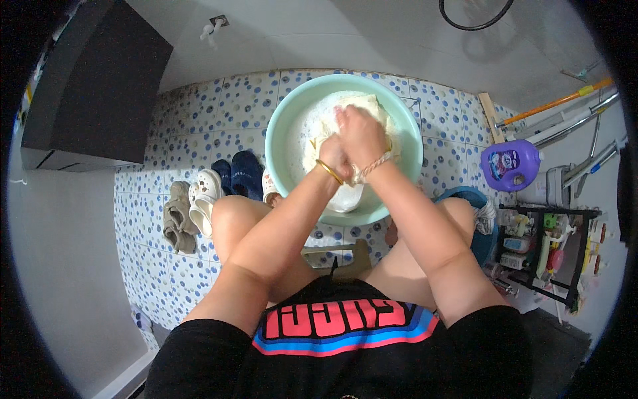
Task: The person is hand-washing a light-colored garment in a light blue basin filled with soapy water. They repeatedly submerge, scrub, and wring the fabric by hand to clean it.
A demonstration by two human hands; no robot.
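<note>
Right hand (363, 136) curls closed on the cloth (371, 105), pressed against the left hand (334, 151), likewise clenched on it; the cloth lies bunched among suds (304, 121) inside the basin (276, 143).

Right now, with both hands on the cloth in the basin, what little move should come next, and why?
Probably a gentle rub of the pale cloth: the left hand and right hand are curled close together on it, and suds lie around it in the green basin.
</note>
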